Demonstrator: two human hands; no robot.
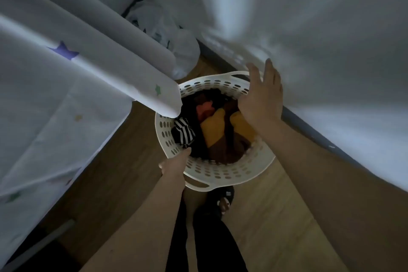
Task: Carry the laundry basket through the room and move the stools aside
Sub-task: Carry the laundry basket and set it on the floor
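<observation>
1. Head view, looking steeply down. White perforated laundry basket [212, 174] sits centre frame over a wood floor [276, 216]; can't tell if it rests on the floor or is lifted.
2. Basket position: in a narrow gap between the bed [55, 117] on the left and the white wall [331, 51] on the right. Far handle loop is close to the wall's dark baseboard [309, 130]; near handle loop points toward the person.
3. Contents: dark clothes, an orange-yellow garment [215, 130], a red-orange piece [204, 109], a black-and-white striped item [183, 133] against the left inner wall.
4. Left hand [176, 164]: closed over the basket's near-left rim, fingers curled under the edge, thumb on top. Gripping the basket.
5. Right hand [261, 95]: fingers extended, spread wide, palm down, above the far-right rim near the far handle. Holds nothing; contact with the rim can't be confirmed.
6. Bed: white sheet with small coloured stars, a rounded padded rail corner [167, 104] overlapping the basket's upper-left rim in view.
7. Behind the basket, against the wall corner: a translucent plastic bag [183, 51], contents blurred.
8. Bottom of frame: person's legs in dark trousers [212, 245], one foot in a dark slipper [223, 202] just beside the near handle.
9. No stools in frame. Lighting dim, edges motion-blurred.
</observation>
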